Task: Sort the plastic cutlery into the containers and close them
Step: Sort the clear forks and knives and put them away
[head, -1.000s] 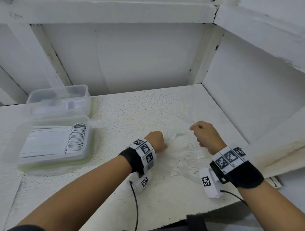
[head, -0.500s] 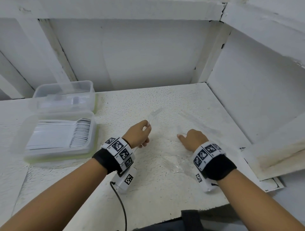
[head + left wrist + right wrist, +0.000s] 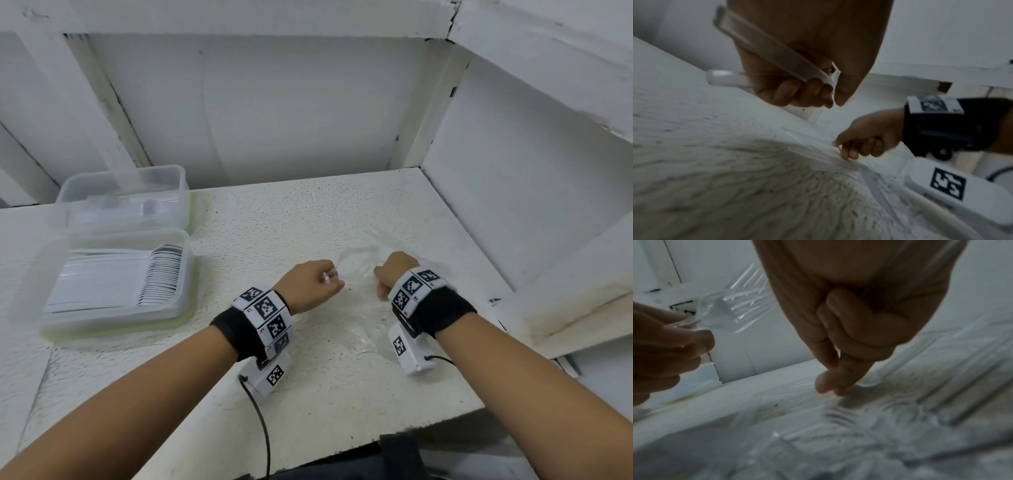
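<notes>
My left hand (image 3: pixel 317 284) is a fist that grips clear plastic forks (image 3: pixel 729 311) by their handles (image 3: pixel 764 47); their heads (image 3: pixel 352 257) stick out toward the right hand. My right hand (image 3: pixel 394 274) reaches down to the table, other fingers curled. Its thumb and forefinger tips (image 3: pixel 828 386) pinch a clear piece of cutlery (image 3: pixel 818 149) in the loose clear pile (image 3: pixel 370 329). At the left stand two clear containers. The near container (image 3: pixel 186 274) holds a row of white spoons (image 3: pixel 150 281). The far container (image 3: pixel 183 192) holds clear pieces.
White walls close the table (image 3: pixel 267 222) at the back and right, with a sloped board (image 3: pixel 582 308) at the right edge. A translucent lid (image 3: pixel 37 260) stands open left of the near container. Cables hang off the front edge.
My left hand, with the forks, has come back right and now sits close beside the right hand. The right hand has stayed at the clear pile, fingers down on it.
</notes>
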A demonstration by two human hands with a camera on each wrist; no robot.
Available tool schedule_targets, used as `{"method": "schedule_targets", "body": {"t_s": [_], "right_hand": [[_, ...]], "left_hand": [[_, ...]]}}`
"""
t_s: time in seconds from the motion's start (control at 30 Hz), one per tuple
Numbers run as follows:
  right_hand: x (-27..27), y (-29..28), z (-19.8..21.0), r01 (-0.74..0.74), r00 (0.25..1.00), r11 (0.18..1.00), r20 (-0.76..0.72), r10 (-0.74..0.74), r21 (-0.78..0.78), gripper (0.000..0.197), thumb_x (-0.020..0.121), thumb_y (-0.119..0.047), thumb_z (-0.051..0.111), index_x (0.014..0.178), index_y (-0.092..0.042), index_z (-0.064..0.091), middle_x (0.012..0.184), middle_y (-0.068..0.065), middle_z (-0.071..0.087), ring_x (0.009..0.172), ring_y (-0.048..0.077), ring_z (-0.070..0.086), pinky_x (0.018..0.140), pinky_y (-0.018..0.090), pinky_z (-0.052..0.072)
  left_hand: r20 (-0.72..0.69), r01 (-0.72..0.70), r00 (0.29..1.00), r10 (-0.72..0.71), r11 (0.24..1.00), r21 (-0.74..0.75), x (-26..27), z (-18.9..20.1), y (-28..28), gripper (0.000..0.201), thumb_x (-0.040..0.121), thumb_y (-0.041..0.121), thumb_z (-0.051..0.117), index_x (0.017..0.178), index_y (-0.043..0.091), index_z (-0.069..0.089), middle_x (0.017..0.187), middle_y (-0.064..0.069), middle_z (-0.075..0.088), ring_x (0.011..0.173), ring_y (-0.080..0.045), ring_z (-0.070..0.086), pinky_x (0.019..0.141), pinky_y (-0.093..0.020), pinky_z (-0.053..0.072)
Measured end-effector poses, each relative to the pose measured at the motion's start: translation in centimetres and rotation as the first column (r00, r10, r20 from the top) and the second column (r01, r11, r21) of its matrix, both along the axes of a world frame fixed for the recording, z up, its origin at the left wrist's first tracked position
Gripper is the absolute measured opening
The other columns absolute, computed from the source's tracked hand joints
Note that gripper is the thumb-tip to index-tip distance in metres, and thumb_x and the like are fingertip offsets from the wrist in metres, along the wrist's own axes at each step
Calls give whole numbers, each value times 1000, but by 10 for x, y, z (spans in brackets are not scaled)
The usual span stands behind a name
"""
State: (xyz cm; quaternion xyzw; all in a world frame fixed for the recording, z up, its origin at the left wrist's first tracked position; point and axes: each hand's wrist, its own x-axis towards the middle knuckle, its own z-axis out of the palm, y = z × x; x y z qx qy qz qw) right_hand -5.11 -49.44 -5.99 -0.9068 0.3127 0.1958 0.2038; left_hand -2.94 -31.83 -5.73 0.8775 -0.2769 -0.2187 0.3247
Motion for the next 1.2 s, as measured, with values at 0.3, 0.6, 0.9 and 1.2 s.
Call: {"method": "schedule_targets", "body": {"t_s": [0.3,0.6,0.9,1.2], "right_hand": [[-4,-20,16,120,982,969,117,-148,216,33,91,-13,56,64,-17,37,69,-1,41,64,15,45,49,10,41],[-10,-40,37,164,871,976,444,-211,142,13,89,-16,46,92,-8,55,91,10,66,80,23,52,68,27,38],[-34,-29,51,76,856,890,428,-289,449,15,94,-13,37,81,-12,43,77,9,60,70,19,54,63,28,48],[-31,-3,32,164,830,727,305,-467,667,11,98,-16,36,95,-12,45,70,6,46,50,15,40,43,20,37]], "left_hand": [[-14,141,990,-140,989,51,-8,-3,-14,23,88,32,60,71,18,52,87,-2,64,80,-13,53,69,-24,37],[29,328,934,-356,888,323,-8,-7,-10,25,86,22,58,67,20,41,71,7,46,78,-16,45,53,-18,29],[-116,245,967,-225,947,209,6,3,20,25,90,20,52,69,15,40,78,-2,49,65,-10,38,58,-21,31],[-444,-246,879,175,964,-106,10,3,66,21,96,13,38,75,13,40,64,-2,54,54,-16,44,48,-24,36]]}}
